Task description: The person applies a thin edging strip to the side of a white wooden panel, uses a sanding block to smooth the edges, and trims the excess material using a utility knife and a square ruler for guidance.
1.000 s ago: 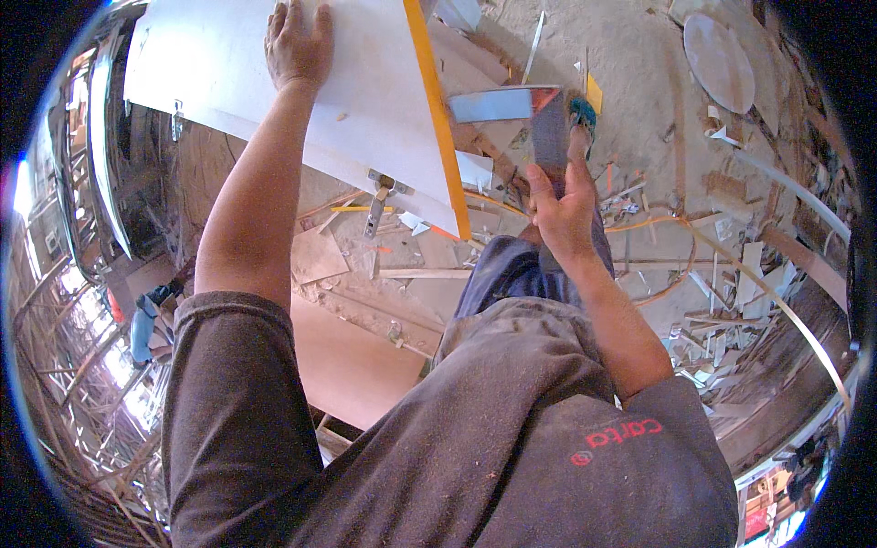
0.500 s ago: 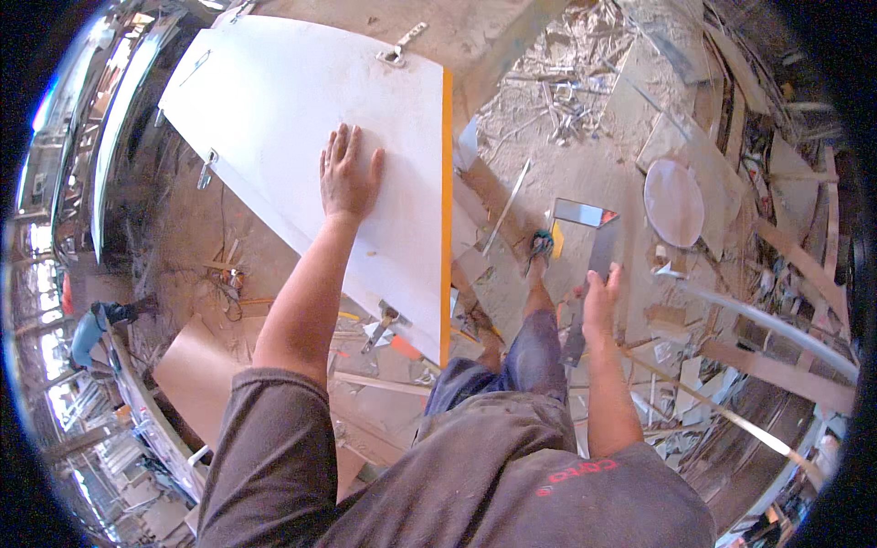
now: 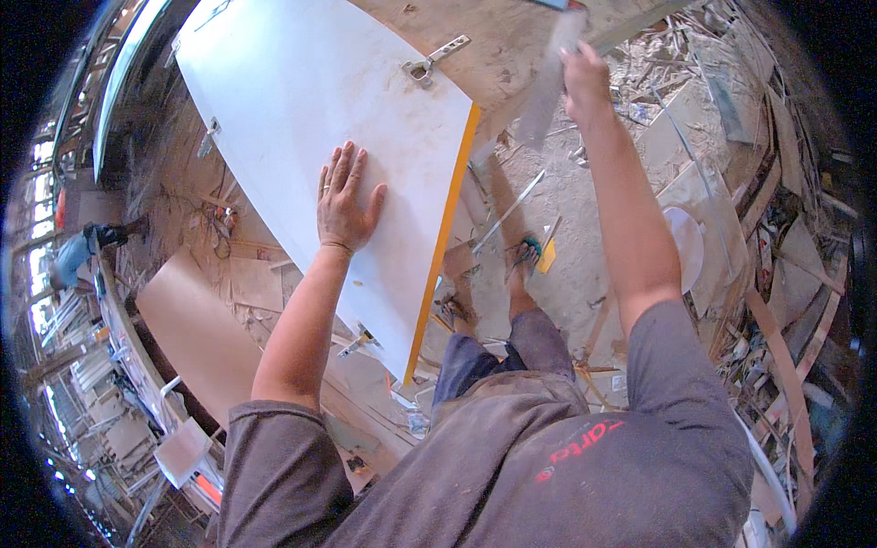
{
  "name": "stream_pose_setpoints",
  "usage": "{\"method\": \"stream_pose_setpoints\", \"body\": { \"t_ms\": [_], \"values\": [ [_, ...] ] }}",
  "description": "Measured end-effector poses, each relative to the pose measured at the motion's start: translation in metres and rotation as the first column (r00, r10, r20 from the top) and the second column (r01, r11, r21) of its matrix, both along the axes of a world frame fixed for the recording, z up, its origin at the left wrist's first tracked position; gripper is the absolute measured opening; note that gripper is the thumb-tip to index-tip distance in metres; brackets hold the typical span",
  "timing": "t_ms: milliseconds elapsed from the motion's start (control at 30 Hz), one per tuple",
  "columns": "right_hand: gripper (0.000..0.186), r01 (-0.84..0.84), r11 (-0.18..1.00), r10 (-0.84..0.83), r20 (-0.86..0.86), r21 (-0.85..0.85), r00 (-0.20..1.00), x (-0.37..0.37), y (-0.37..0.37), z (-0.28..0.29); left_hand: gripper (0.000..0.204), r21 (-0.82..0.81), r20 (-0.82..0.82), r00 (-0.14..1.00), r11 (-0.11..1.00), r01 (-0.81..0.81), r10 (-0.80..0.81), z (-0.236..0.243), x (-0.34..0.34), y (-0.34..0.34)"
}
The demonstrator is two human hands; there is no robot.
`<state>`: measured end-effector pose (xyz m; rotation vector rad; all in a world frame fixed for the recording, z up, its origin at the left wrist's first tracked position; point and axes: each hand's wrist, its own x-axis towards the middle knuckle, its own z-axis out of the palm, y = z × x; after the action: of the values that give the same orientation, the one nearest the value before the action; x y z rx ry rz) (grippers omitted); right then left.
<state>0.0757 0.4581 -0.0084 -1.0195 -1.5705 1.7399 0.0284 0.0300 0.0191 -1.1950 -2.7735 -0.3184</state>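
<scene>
A large white panel (image 3: 301, 100) with an orange-yellow edge strip (image 3: 445, 242) lies in front of me at the left. Metal cabinet hinges (image 3: 422, 71) are fixed along its edges. My left hand (image 3: 349, 203) lies flat on the panel, palm down with the fingers stretched. Beyond the panel's far right corner, my right hand (image 3: 587, 84) is raised with its fingers closed around a long flat grey tool (image 3: 541, 114). Motion smears the tool, and its upper end with a blue-grey crosspiece is cut off at the picture's top edge.
Scrap wood (image 3: 630, 100) and offcuts litter the dusty floor on the right. A pale oval board (image 3: 685, 247) lies beyond my right arm. A brown sheet (image 3: 196, 333) leans at the left. Farther left, another person (image 3: 78, 260) bends over. My sandaled foot (image 3: 525, 256) stands right of the panel.
My right hand has lifted the grey tool from beside my leg up and away to the panel's far right side. My left hand stays flat on the panel. The view has turned slightly.
</scene>
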Motion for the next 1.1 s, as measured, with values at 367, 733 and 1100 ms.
{"method": "stream_pose_setpoints", "body": {
  "t_ms": [367,733,1100],
  "values": [
    [0.027,-0.317,0.946,0.324,0.271,-0.072,0.906,0.042,-0.110,-0.009,0.069,-0.067,0.049,0.998,0.997,-0.041,0.045,-0.003,-0.004,-0.001],
    [0.023,-0.213,0.865,0.295,0.118,-0.454,0.948,0.022,-0.142,-0.015,0.068,-0.036,0.063,0.998,0.999,-0.016,0.018,0.001,-0.005,0.000],
    [0.011,-0.222,0.884,0.334,0.223,-0.411,0.916,0.020,-0.129,-0.001,0.068,-0.046,0.056,0.998,0.998,-0.034,0.036,-0.001,-0.004,-0.001]
  ]
}}
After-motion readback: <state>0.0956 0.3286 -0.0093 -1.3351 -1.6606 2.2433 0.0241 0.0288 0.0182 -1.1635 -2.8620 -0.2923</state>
